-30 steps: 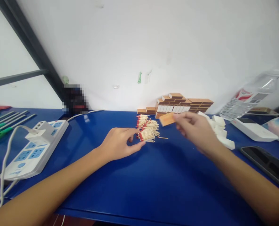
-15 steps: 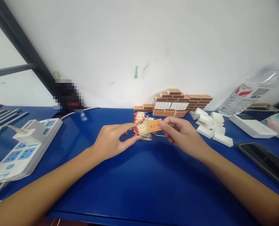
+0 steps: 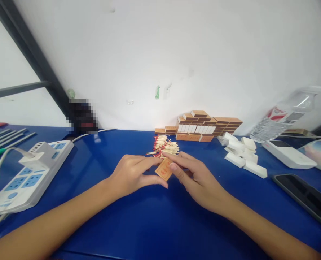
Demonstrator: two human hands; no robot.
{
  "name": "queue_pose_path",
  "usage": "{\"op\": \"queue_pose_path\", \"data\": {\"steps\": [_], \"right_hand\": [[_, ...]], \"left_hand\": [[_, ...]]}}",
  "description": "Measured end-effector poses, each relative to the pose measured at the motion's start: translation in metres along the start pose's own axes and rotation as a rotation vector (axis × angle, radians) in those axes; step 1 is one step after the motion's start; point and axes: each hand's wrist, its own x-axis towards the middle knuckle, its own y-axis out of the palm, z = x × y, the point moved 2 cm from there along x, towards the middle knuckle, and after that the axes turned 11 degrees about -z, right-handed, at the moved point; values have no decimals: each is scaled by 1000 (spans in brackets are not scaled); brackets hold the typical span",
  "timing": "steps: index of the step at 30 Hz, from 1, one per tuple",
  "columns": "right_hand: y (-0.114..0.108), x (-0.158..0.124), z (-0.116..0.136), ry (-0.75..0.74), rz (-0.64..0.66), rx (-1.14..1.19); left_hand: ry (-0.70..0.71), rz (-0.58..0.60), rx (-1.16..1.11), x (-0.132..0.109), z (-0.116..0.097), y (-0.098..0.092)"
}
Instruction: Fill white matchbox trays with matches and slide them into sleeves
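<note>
R hand pinched the small orange-tan cardboard matchbox w/ red lettering, thumb on its printed face; L hand curved thumb & forefinger round its left side, tho couldn't tell if they actually gripped. Box was angled b/w the hands over the glossy blue tabletop, just nearside of the loose pile of pale wooden red-headed matches. Doing it well prob. meant light, even pressure, esp. at edges, b/c thin card could've crushed, & keeping stray matchsticks clear.
</note>
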Motion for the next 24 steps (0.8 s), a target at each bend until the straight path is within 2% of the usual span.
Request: {"op": "queue_pose_path", "data": {"steps": [2,5,7,10,13,16,20,24], "right_hand": [[-2,2,-1,8,-13,-2],[-10,7,-10,-5,-45,-66],[-16,11,-19,-44,-69,-186],[-28,17,-34,-122,-134,-398],[-39,22,-45,-174,-175,-549],[-45,26,-49,-172,-107,-681],[-46,28,-47,-146,-11,-786],[-48,29,-43,-155,-15,-800]], "left_hand": [[-33,-13,1,0,-3,-1],[-172,9,-4,6,4,-3],[-316,80,15,15,22,-2],[-513,191,70,33,64,7],[-521,224,71,47,106,27],[-516,240,76,51,135,50],[-497,213,111,50,150,68],[-511,202,118,53,147,71]]}}
